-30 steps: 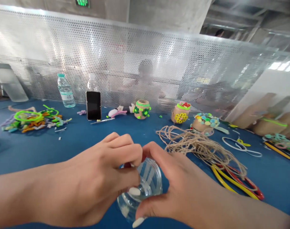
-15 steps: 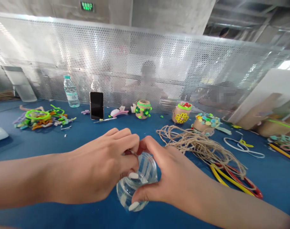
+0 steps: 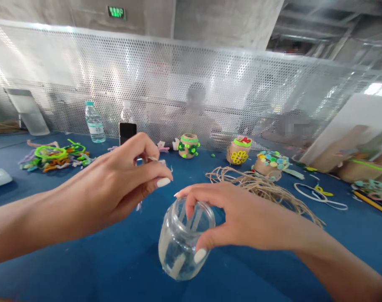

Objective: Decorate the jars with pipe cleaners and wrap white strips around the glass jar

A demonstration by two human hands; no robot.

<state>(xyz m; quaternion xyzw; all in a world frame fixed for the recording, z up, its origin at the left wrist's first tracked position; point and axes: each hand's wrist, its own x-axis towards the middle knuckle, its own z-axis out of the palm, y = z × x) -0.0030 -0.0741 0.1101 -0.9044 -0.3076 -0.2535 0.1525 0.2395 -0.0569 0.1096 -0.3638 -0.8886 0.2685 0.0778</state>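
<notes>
Clear glass formed the jar (image 3: 175, 247), which stood on the blue tabletop (image 3: 84, 264) directly below the right hand (image 3: 241, 214); whether it was fully upright could not be determined. Pale strips (image 3: 178, 264) were noted on its wall, lower than the right fingers. Those fingers grasped the mouth, hooked over the rim with the thumb against the outside. The left hand (image 3: 113, 186), raised and apart from the glass, had its fingers pinched on a small pale scrap (image 3: 162, 162), material not identifiable.

The step in hand was judged to be dealing with the scrap while the jar was steadied. The next move appeared to call for a maintained right grip and a release of the scrap away from the mouth.

Room for movement was found below the left fingers and nearer the wearer than both hands. Beyond the right fingers, tangled twine (image 3: 263, 186) restricted reach. Farther out stood a green-trimmed pot (image 3: 188, 147) and a yellow-flowered pot (image 3: 239, 153). A perforated panel (image 3: 165, 84) bounded the far side; the tabletop's near edge was not in view.
</notes>
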